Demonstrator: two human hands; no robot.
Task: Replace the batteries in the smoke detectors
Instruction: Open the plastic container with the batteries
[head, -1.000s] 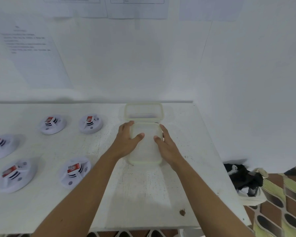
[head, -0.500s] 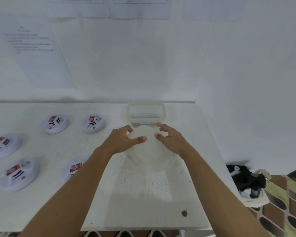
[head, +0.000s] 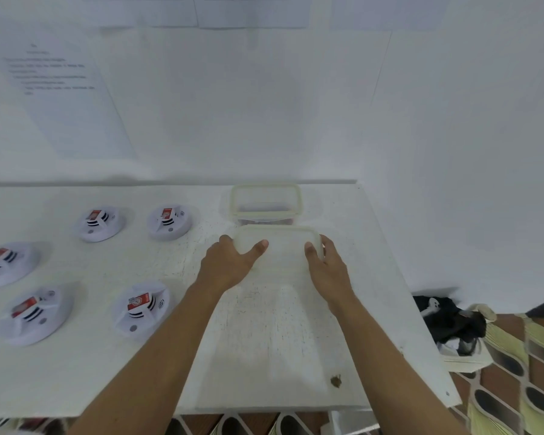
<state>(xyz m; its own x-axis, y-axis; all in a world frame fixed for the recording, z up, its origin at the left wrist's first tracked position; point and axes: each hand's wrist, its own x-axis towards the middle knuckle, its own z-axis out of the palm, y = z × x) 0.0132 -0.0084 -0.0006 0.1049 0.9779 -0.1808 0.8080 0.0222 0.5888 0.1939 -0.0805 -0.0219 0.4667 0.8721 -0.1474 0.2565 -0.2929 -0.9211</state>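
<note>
Lid (head: 283,251) is gripped between left hand (head: 230,266) and right hand (head: 328,273).

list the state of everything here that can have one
smoke detectors: all five lie on the table, each with a red battery showing
back box: open, no lid on, something dark red inside
front box: held at both sides; whether its lid is on cannot be told
left hand: grips the front box's left edge, thumb on top
right hand: grips its right edge
</note>
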